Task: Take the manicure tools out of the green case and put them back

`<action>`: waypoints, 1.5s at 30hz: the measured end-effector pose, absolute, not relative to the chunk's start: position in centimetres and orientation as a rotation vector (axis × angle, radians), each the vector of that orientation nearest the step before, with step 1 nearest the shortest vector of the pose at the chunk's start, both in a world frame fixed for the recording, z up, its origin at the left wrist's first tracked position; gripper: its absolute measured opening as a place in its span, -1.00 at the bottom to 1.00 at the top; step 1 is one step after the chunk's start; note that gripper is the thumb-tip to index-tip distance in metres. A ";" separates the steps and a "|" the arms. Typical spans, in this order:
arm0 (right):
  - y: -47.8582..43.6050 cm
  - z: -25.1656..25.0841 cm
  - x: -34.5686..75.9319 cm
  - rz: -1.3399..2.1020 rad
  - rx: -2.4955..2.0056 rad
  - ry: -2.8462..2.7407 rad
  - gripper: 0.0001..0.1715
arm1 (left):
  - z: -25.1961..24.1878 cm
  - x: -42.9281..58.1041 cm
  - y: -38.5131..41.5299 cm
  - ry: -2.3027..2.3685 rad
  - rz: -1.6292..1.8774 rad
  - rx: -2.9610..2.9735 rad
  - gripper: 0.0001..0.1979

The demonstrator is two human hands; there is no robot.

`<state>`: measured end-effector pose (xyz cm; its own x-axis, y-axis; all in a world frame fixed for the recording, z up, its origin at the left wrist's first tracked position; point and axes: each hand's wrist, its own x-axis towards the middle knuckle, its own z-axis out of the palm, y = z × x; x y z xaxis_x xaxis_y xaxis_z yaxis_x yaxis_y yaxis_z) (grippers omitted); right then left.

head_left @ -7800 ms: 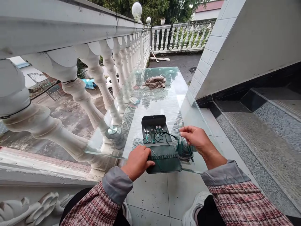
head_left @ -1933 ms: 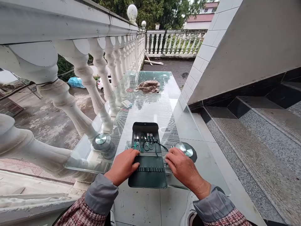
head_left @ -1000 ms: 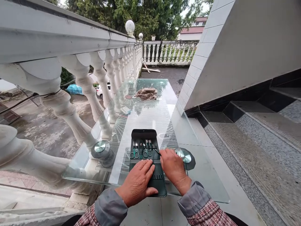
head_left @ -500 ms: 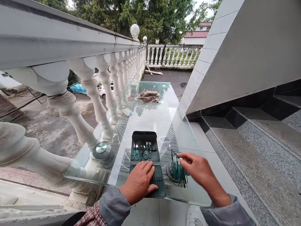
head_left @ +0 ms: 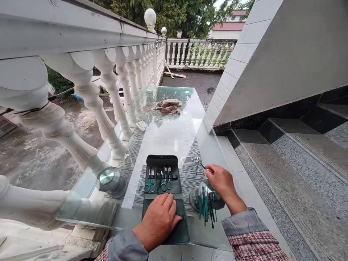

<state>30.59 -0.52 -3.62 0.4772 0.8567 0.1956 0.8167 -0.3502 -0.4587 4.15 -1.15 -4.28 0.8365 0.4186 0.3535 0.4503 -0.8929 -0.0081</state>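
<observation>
On the glass table lies an unfolded dark manicure case. Its upper half holds two pairs of green-handled scissors, two nail clippers and other small tools under straps. My left hand rests flat on the lower flap, fingers stretched out, covering part of it. To the right, my right hand pinches a thin manicure tool with a dark handle and a small light tip, raised above the glass. Its exact kind is too small to tell. Several slim green manicure tools lie just below that hand.
A crumpled brown cloth and a small printed card lie farther along the glass tabletop. Round metal-capped table supports show at the near corners. White balusters line the left; stone steps rise on the right.
My right hand has lifted up and away from the pile of slim tools, with one thin manicure tool between its fingers. My left hand stays on the flap. The view has tilted slightly down.
</observation>
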 end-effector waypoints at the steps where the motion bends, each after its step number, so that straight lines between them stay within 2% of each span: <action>1: -0.4 -3.9 30.6 0.101 -2.214 -1.407 -0.71 | -4.2 4.3 -1.1 -0.697 -0.522 -2.924 -0.68; 9: -1.2 -2.7 29.4 -0.039 -2.034 -1.441 -0.68 | -3.0 5.2 -0.9 -0.636 -0.415 -2.933 -0.82; 16: -2.7 -1.1 23.7 0.083 -1.703 -1.660 -0.76 | -3.2 5.4 -1.3 -0.560 -0.427 -2.935 -0.78; 23: -2.0 -2.8 21.9 0.203 -1.727 -1.771 -0.75 | -3.2 5.3 -2.2 -0.415 -0.454 -2.963 -0.78; 35: -1.9 -3.0 18.7 -0.016 -1.786 -2.039 -0.57 | -3.2 4.7 -3.5 -0.449 -0.447 -2.997 -0.84; 45: 0.4 -4.3 19.6 -0.049 -1.717 -1.932 -0.68 | -3.9 4.6 -3.4 -0.434 -0.537 -2.968 -0.77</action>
